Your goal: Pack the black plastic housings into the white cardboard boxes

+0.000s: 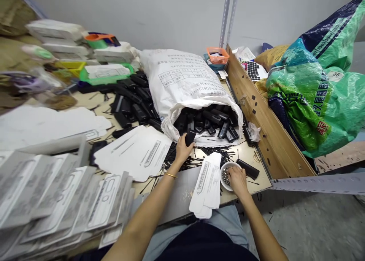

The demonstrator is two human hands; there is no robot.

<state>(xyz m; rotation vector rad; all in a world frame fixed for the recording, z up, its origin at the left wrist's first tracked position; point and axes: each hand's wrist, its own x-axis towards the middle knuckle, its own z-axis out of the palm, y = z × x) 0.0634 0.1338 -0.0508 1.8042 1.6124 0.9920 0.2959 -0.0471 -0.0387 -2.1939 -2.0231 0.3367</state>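
Observation:
My left hand (184, 150) is closed on a black plastic case (190, 137), held at the mouth of a white woven sack (182, 76). More black cases (224, 129) lie inside the sack's opening. My right hand (238, 179) reaches into a small white bowl (223, 183) of tiny shiny metal pieces (226, 174). Its fingers are curled together, and the fingertips are hidden among the pieces. Beside the bowl lies another black case (248, 169). Between my hands rests a stack of white printed cards (203, 186). Thin black sticks (216, 153) are scattered below the sack.
A heap of black cases (137, 97) lies left of the sack. Flat printed cartons (102, 202) fill the near left, with larger white sheets (139, 150) behind. A wooden board (256, 112) edges the table's right side; green bags (316, 101) stand beyond it. An orange basket (217, 55) sits behind.

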